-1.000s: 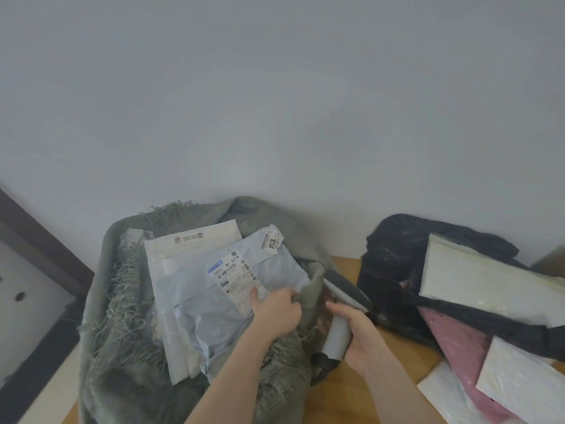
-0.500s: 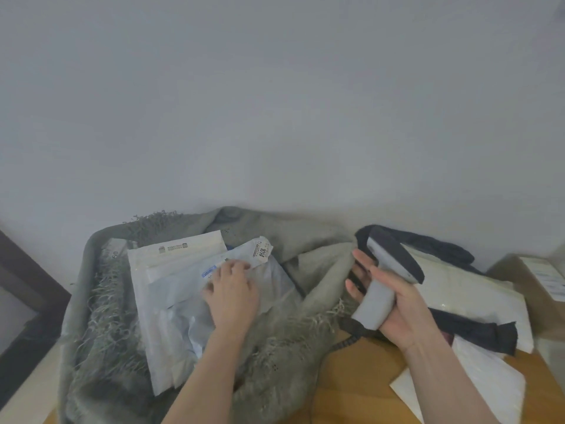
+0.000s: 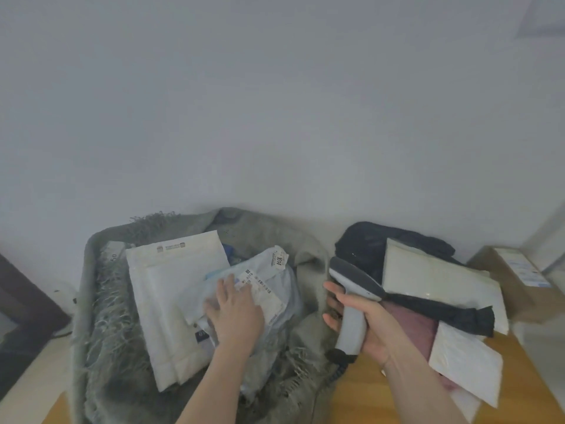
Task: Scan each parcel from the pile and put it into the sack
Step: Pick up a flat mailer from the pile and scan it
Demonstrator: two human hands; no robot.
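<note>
The grey frayed sack (image 3: 101, 347) holds a white mailer (image 3: 171, 301) and a pale blue parcel (image 3: 275, 289) tagged "1014". The pile (image 3: 428, 289) sits on the wooden table (image 3: 376, 396). The left hand (image 3: 234, 313) presses flat, fingers straight, on the parcel's label. The right hand (image 3: 371, 327) grips the scanner (image 3: 351, 301) upright.

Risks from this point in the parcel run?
1. The left hand presses the grey parcel flat atop the white mailer; both sit high in the sack and may slide out.
2. The right hand swings the scanner beside the pile; its cord may snag the black parcel.
</note>
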